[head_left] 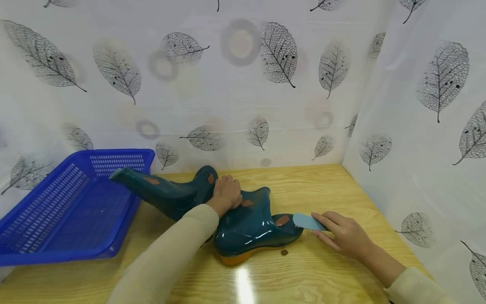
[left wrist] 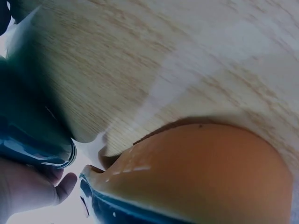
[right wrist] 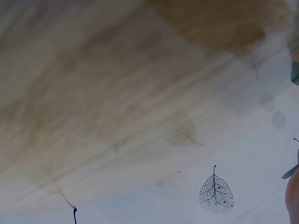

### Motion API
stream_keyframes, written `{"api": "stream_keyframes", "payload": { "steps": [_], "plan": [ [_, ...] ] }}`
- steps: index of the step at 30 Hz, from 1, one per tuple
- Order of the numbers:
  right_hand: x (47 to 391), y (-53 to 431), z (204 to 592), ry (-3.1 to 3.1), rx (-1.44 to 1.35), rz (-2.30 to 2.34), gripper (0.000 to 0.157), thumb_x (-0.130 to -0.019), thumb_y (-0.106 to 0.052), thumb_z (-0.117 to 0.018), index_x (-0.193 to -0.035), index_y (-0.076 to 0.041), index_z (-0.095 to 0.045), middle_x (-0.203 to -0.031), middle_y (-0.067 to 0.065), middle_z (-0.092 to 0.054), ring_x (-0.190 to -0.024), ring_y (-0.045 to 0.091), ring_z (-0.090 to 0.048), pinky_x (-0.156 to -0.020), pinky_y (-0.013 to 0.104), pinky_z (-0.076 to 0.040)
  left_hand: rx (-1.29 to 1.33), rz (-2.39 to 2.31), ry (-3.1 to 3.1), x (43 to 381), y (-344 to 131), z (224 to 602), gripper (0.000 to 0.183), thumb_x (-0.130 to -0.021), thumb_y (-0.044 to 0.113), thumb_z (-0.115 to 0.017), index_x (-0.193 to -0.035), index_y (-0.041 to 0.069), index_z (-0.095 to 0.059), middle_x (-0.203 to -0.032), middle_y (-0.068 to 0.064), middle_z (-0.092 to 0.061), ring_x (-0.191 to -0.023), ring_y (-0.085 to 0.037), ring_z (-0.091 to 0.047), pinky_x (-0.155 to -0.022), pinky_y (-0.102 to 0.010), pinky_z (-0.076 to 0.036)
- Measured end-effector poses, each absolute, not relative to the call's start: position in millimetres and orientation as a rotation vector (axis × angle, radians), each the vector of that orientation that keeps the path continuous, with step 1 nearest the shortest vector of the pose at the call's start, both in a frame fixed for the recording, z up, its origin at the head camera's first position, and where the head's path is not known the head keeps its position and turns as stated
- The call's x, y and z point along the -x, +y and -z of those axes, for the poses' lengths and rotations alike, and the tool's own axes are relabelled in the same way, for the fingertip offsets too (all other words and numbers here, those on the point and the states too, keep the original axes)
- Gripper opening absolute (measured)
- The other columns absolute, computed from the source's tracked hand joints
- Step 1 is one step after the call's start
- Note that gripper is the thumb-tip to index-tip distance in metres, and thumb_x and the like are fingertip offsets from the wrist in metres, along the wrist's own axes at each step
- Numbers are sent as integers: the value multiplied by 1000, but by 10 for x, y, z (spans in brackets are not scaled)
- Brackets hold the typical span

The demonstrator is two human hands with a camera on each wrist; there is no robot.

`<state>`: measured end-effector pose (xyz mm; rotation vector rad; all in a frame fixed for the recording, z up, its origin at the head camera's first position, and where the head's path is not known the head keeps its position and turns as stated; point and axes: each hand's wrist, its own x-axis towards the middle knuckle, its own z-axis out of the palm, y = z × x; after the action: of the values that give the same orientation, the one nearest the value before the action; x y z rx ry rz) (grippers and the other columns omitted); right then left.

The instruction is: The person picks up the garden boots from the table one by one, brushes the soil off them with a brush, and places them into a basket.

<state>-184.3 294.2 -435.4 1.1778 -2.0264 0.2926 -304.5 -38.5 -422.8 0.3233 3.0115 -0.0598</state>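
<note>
Two glossy dark teal rain boots with brown patches lie on the table in the head view. My left hand [head_left: 227, 195] grips the nearer rain boot [head_left: 248, 223], whose toe points right and whose orange sole [left wrist: 205, 172] shows large in the left wrist view. The other boot [head_left: 163, 192] lies to the left, partly behind my left forearm. My right hand [head_left: 343, 234] pinches a thin, flat light blue piece [head_left: 308, 222] between thumb and fingers. Its far end meets the nearer boot's toe, beside a brown patch [head_left: 282, 221].
A blue plastic basket [head_left: 125, 219] with slotted sides stands at the left, under one end of the other boot. A small brown bit [head_left: 284, 252] lies on the wooden table [head_left: 319, 185] before the toe. Leaf-patterned white sheeting [head_left: 235, 97] hangs behind and at the right.
</note>
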Motion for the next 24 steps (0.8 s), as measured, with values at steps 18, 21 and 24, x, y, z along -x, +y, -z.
{"api": "stream_keyframes", "payload": {
  "steps": [18,21,24],
  "plan": [
    [1842,2888,4376,-2025,-1193,-286,45,-90,-40,-57,-112,-1,-66,-89,2,-61,-67,7,-55,-55,17,-45,-312,-273,3126,3022,-523,3958,25,-96,22,-34,-108,6,-49,-97,-10,-58,-83,-24,-59,-70,-40,-48],
    [1862,2883,4359,-2013,-1189,-294,46,-91,-41,-56,-111,0,-67,-88,3,-61,-66,8,-55,-54,19,-46,-328,-432,3183,2994,-539,3822,24,-98,21,-31,-101,5,-49,-92,-11,-55,-80,-26,-56,-64,-38,-48],
    [1889,2857,4328,-2008,-1175,-308,46,-91,-41,-56,-112,-2,-67,-87,3,-61,-66,9,-57,-54,20,-47,-379,-559,3295,2953,-553,3687,26,-99,24,-32,-95,4,-48,-88,-12,-53,-82,-28,-55,-68,-38,-47]
  ]
}}
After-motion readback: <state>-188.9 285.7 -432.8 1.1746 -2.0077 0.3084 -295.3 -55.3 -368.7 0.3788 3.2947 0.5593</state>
